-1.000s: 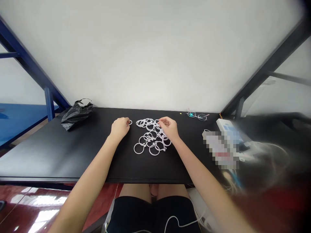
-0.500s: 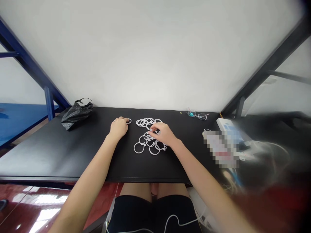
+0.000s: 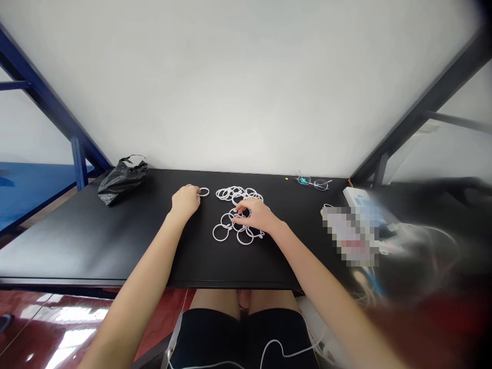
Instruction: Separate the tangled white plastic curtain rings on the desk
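Note:
My left hand (image 3: 185,201) rests on the black table with curled fingers, its fingertips on the left edge of a single white ring (image 3: 205,192). That ring lies apart from the others. My right hand (image 3: 257,214) is over a loose group of white rings (image 3: 220,233), thumb and index finger apart at its left side. It hides part of this group. Just behind it lies a second cluster of overlapping white rings (image 3: 230,192). Small tabs or knobs show on some rings.
A crumpled black plastic bag (image 3: 122,182) lies at the table's back left. Eyeglasses (image 3: 313,183) rest near the wall at the right. A white box (image 3: 363,202), a blurred-out object (image 3: 349,236) and clear plastic wrapping (image 3: 418,251) occupy the right side.
My left hand has shifted slightly left, and more of the single ring shows. My right thumb and index finger have spread apart and moved down slightly, uncovering rings behind them.

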The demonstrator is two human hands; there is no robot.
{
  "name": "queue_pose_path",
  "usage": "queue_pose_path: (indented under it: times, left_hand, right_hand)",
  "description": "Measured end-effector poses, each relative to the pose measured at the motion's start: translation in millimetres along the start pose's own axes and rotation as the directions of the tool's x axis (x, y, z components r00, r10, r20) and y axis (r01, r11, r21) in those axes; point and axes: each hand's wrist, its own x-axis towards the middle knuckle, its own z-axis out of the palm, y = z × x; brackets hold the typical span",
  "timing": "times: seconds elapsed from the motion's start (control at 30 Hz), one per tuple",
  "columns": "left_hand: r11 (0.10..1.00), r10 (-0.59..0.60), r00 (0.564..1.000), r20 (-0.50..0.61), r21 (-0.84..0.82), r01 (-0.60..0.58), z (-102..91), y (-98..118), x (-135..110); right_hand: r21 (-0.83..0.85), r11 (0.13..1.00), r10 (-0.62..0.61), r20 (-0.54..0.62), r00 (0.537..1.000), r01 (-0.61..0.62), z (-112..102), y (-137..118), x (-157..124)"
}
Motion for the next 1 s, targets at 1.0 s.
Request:
queue_pose_path:
  times: [1.0]
  left_hand:
    - [0.990,0.066,0.993,-0.094,-0.116,-0.076,7.0,-6.3,6.6]
  right_hand:
    - [0.055,0.999,0.002,0.026,1.000,-0.003,0.5,1.6,-0.1]
